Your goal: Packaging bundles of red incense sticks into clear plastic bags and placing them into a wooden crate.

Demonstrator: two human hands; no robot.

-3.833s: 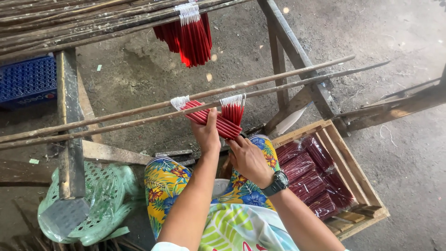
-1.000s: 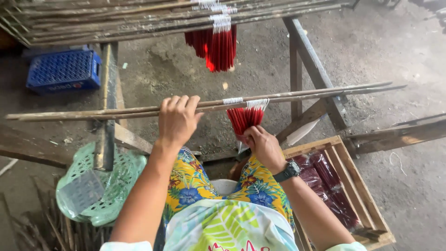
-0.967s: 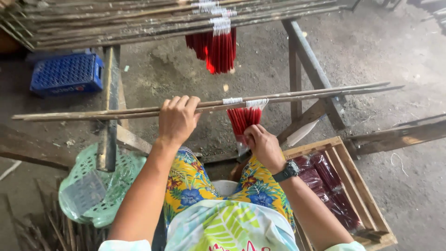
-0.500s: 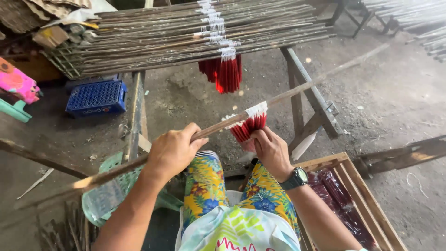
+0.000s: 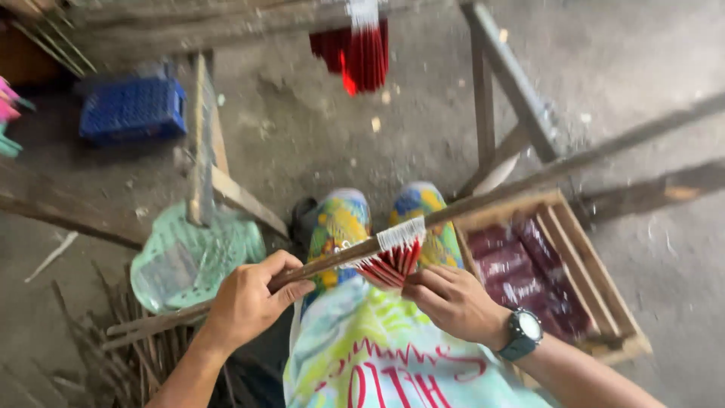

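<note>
Both hands grip pole (image 5: 483,204) and red sticks (image 5: 393,261); wooden crate (image 5: 596,295) beside

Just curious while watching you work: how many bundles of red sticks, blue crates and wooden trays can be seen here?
Red stick bundles: 2, one at the hands, one hanging above
Blue crate: 1
Wooden tray: 1
Total: 4
</note>
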